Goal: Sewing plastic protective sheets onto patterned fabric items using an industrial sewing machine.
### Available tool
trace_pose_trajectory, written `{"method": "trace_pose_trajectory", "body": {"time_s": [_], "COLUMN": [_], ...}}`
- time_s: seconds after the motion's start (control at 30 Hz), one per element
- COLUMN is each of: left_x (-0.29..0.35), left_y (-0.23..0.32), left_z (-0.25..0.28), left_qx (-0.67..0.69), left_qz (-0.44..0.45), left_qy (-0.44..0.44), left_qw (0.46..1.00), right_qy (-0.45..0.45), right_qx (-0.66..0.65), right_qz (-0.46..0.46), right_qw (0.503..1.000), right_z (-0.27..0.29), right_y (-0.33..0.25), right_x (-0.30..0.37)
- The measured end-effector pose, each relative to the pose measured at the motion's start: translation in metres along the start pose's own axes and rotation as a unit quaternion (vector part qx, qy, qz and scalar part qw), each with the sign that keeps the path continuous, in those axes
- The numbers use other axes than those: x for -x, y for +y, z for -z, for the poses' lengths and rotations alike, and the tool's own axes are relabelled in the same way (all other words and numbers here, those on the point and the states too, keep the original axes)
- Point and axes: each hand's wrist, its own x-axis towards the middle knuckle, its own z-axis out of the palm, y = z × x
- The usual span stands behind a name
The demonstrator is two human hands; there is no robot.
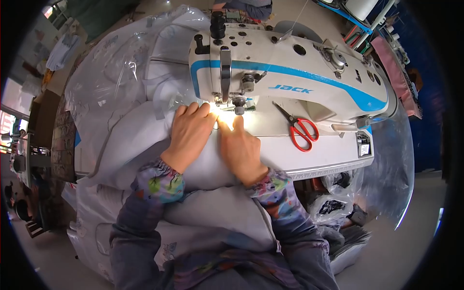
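White fabric lies in folds on the bed of a white and blue sewing machine and runs down over my lap. My left hand rests on it just left of the lit needle area, its fingers bent close together and gripping the cloth. To the right, in front of the presser foot, my right hand has its thumb and index finger forward, the other fingers curled under, holding the cloth. Glare from the machine lamp washes out the fingertips. Red-handled scissors lie on the bed, right of my right hand.
Clear plastic sheeting covers more white fabric at the far left. Plastic bags with dark contents sit below the table's right end. Thread cones stand at the upper right. Part of another person shows at the top.
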Motion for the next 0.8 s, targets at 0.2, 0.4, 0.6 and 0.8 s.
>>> {"method": "trace_pose_trajectory", "body": {"time_s": [0.2, 0.4, 0.6, 0.8], "left_x": [0.004, 0.001, -0.003, -0.004], "left_y": [0.015, 0.016, 0.017, 0.025], "left_z": [-0.002, -0.004, 0.001, -0.001], "left_qx": [-0.012, -0.046, -0.044, -0.036], "left_qz": [0.018, 0.017, 0.002, 0.016], "left_qy": [0.013, 0.02, 0.02, -0.039], "left_qw": [1.0, 0.999, 0.999, 0.998], "right_qy": [-0.049, -0.156, -0.107, -0.075], "right_qx": [-0.083, -0.179, -0.202, -0.222], "right_qz": [0.198, 0.286, 0.246, 0.197], "right_qw": [0.975, 0.928, 0.942, 0.952], "right_z": [0.048, 0.048, 0.035, 0.022], "right_y": [0.044, 0.052, 0.034, 0.017], "right_x": [0.02, 0.027, 0.036, 0.037]}}
